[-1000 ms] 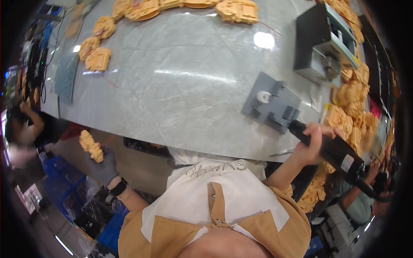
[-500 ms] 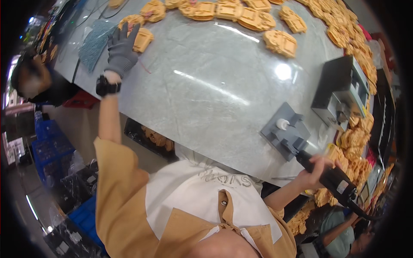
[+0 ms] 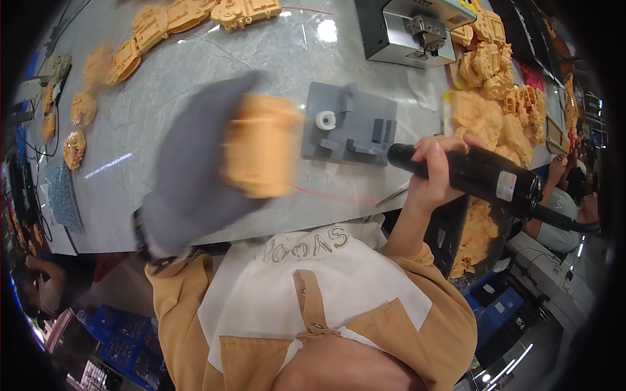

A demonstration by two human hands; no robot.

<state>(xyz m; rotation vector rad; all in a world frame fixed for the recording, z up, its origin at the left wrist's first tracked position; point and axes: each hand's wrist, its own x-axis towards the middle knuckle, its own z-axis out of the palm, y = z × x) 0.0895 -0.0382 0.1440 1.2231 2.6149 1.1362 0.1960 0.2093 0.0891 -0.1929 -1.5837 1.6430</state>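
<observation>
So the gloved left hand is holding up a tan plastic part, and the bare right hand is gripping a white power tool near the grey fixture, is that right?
Not quite. In the head view the power tool gripped by the bare right hand is black, not white. The rest holds: the gloved left hand holds up a tan plastic part, blurred in the picture, and the tool sits near the grey fixture.

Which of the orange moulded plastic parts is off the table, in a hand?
The blurred orange moulded plastic part gripped by the grey-gloved left hand; all others lie on the grey table.
</observation>
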